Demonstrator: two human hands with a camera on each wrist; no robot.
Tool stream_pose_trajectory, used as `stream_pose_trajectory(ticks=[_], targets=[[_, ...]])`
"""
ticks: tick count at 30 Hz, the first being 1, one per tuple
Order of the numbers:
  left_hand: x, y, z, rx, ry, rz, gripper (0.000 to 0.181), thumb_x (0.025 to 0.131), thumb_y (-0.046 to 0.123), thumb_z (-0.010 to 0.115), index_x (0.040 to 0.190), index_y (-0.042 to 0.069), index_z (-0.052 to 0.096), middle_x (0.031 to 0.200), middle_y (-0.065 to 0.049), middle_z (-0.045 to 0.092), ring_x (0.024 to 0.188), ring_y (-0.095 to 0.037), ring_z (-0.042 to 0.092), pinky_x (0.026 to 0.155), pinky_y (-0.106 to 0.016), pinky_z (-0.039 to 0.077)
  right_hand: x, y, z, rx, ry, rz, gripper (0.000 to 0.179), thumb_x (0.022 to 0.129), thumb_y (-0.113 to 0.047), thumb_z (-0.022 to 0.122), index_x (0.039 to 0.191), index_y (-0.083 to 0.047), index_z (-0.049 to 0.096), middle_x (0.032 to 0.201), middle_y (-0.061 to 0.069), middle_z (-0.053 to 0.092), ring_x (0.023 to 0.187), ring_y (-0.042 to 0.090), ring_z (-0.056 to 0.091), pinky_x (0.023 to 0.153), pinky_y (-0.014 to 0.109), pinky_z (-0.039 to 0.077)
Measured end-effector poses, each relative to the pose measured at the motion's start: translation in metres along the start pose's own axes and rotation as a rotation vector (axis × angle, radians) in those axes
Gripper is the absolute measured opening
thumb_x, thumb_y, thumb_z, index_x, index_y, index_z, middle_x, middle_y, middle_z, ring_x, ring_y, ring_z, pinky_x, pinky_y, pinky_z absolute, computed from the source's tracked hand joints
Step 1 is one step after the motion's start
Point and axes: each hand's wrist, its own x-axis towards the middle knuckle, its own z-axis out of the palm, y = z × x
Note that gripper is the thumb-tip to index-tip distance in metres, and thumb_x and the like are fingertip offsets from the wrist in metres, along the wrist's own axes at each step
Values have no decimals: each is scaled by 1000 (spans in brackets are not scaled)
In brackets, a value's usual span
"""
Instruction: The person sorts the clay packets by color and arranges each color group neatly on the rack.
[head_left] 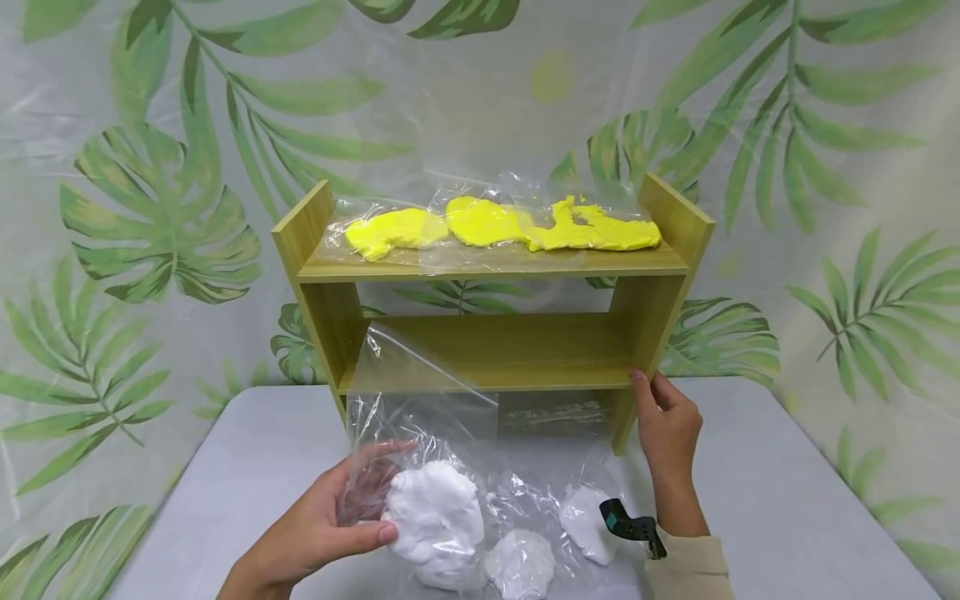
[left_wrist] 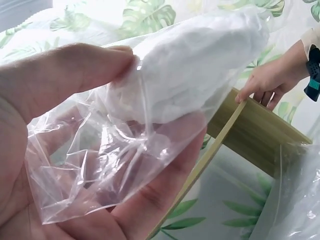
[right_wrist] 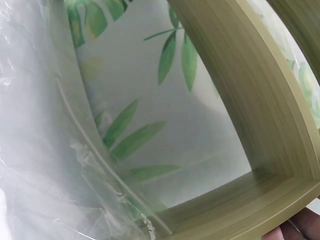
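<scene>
Left hand point(head_left: 322, 512) half-closed round a clear zip bag point(head_left: 420, 400) with a big white lump point(head_left: 438, 521) in it: thumb on the near face, fingers behind, seen through the film in the left wrist view. Bag is up in front of the shelf unit's point(head_left: 487, 354) lower left, its top corner overlapping the middle board in the head view; can't tell if it touches. Right hand point(head_left: 670, 421) has thumb and fingers closed on the front edge of the unit's right side panel, at about middle-board height; only fingertips show in the right wrist view. Two smaller white lumps point(head_left: 521, 562) in clear plastic sit to the right of the big one, in front of the unit. Three yellow lumps point(head_left: 487, 223) in clear bags lie in a row on the top board. Unit stands on a pale tabletop point(head_left: 787, 500), leaf-print sheet point(head_left: 480, 100) behind
</scene>
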Motion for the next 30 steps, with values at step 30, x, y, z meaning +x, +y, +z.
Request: stream_pose_trajectory(ticks=[30], targets=[[53,8,-27,284,452,-319,68,86,25,74,143,5,41,124,-24,58,100,-27,64,77,-36,54,0,1,-2,5,-10,-19,37,93,-42,61,115,-16,73,102,5,73,81,-13,54,67,5,42]])
